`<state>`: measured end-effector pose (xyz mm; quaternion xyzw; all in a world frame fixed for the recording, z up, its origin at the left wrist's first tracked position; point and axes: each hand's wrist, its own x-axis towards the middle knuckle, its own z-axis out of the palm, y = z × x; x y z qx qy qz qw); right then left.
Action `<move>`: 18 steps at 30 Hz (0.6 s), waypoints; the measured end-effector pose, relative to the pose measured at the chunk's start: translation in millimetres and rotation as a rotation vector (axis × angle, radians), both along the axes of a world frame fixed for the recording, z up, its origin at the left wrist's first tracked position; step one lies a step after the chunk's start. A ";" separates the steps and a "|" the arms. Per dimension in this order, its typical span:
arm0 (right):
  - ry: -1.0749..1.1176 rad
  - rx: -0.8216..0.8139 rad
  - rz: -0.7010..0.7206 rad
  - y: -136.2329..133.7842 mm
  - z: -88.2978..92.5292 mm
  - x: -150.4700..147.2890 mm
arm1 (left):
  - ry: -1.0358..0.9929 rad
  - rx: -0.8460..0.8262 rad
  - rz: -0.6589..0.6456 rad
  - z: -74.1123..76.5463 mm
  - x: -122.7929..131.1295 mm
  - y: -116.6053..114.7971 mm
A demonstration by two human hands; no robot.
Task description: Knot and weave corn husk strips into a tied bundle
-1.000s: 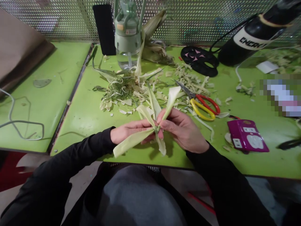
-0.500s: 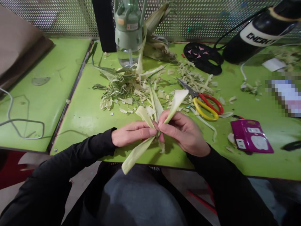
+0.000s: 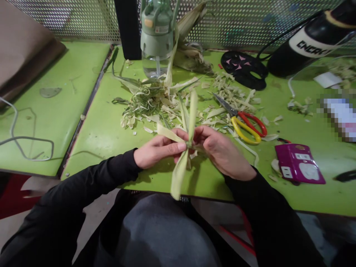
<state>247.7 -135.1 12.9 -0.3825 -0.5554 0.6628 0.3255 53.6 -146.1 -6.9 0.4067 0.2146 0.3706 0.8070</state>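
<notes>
Pale green corn husk strips [image 3: 179,172] are joined at a small knot and fan out upward, leftward and downward. My left hand [image 3: 158,150] pinches them just left of the knot, its thumb lying on top. On the other side, my right hand [image 3: 224,152] has its fingers curled in at the knot, partly hidden behind the husk. Both hands are slightly above the table's front part. Just beyond them lies a heap of shredded husk [image 3: 147,100]. Scissors [image 3: 244,124] with one red and one yellow handle rest right of the heap, blades pointing away.
A green water bottle [image 3: 157,44] stands at the back beside dry corn husks [image 3: 191,59]. Further right are a black palette-shaped item [image 3: 247,70], a leaning black bottle [image 3: 303,42], and a purple socket block [image 3: 300,163]. A brown paper bag [image 3: 25,48] lies left, near a cable [image 3: 27,139].
The lower husk strip has swung right to point nearly straight down. The upper right strip now stands upright. My right hand has let the upright strip go and shifted slightly right.
</notes>
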 end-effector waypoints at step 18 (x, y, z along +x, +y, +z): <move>-0.431 0.597 -0.098 -13.7 8.7 -11.1 | 0.336 0.386 0.347 -13.6 3.6 9.9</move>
